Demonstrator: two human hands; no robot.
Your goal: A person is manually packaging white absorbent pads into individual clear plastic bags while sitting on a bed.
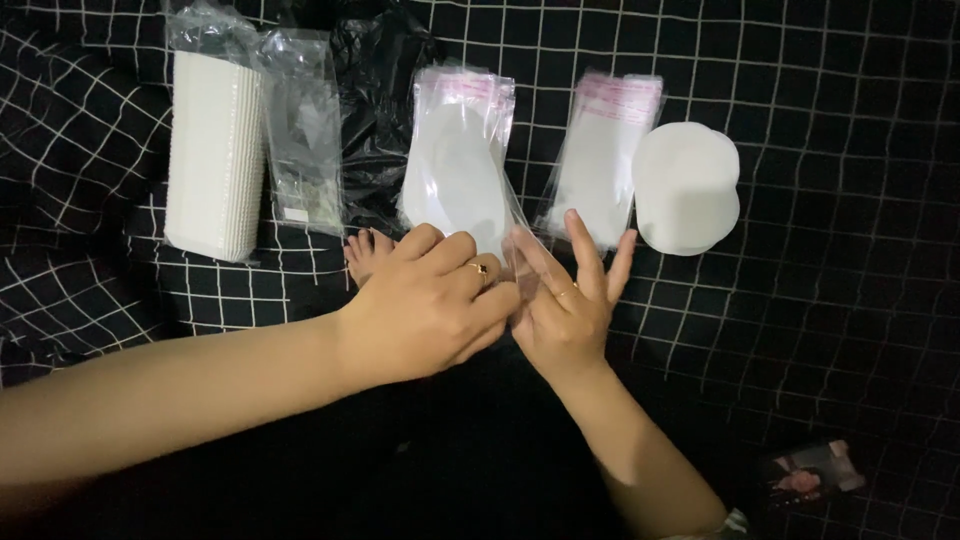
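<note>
Nearest, at the near right corner of the black checked cloth, lies a small photo card. Mid-cloth, left hand curls, fingers pinching a clear sleeve; right hand touches it, fingers spread. Beyond, sleeve stacks and round white pads look mostly unused; work judged early.

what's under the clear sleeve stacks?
Both sleeve stacks lie on the black checked cloth. The left hand covers one stack's lower edge, so what is beneath there is hidden.
</note>
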